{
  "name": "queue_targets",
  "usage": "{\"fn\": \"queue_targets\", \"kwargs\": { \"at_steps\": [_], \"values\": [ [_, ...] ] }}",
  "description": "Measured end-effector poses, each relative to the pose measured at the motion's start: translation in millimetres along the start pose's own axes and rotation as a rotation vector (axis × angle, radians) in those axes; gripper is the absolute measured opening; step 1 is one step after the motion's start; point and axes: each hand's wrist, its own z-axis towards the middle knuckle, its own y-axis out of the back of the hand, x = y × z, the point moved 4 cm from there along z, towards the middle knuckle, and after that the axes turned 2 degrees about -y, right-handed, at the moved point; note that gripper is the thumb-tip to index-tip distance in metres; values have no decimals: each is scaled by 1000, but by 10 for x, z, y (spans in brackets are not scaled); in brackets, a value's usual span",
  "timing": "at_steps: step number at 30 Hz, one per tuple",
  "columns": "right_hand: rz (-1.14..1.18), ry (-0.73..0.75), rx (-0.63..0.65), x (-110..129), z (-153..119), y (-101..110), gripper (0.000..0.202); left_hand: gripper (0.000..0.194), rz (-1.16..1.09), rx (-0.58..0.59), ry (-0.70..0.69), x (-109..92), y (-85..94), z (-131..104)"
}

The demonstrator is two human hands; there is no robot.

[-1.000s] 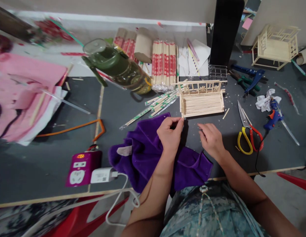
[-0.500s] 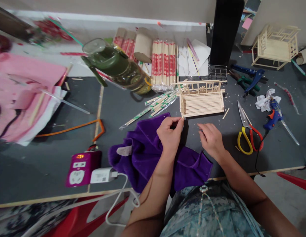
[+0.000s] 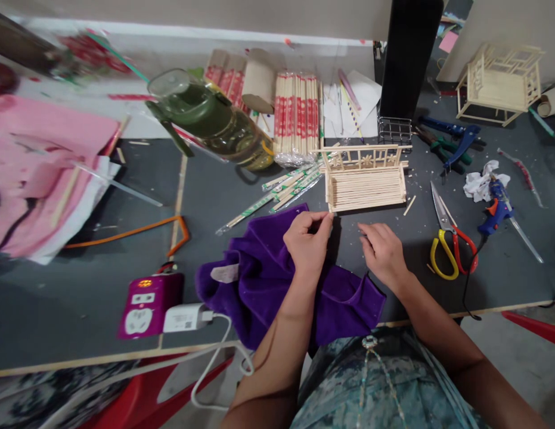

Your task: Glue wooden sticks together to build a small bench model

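A small bench made of thin wooden sticks (image 3: 366, 187) stands on the dark table, its slatted seat facing me. My left hand (image 3: 307, 241) is closed in a pinch right at the bench's front left corner. What its fingertips hold, if anything, is too small to make out. To the right, in front of the bench, my right hand (image 3: 382, 253) hovers with fingers loosely bent, thumb and forefinger slightly apart. Nothing shows between them. A crumpled purple cloth (image 3: 259, 286) lies under my left wrist and forearm.
Scissors (image 3: 445, 232) and a blue glue gun (image 3: 496, 208) lie at right, with pliers (image 3: 460, 146) behind. Packed chopsticks (image 3: 297, 119) and a green bottle (image 3: 214, 119) stand at the back. A purple power socket (image 3: 149, 307) sits left; a stick chair (image 3: 501, 86) stands far right.
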Motion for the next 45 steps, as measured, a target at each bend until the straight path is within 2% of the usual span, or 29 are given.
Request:
{"fn": "queue_targets", "kwargs": {
  "at_steps": [45],
  "values": [
    [-20,22,-13,9,3,13,35,12,-3,14,-12,25,7,-8]
  ]
}}
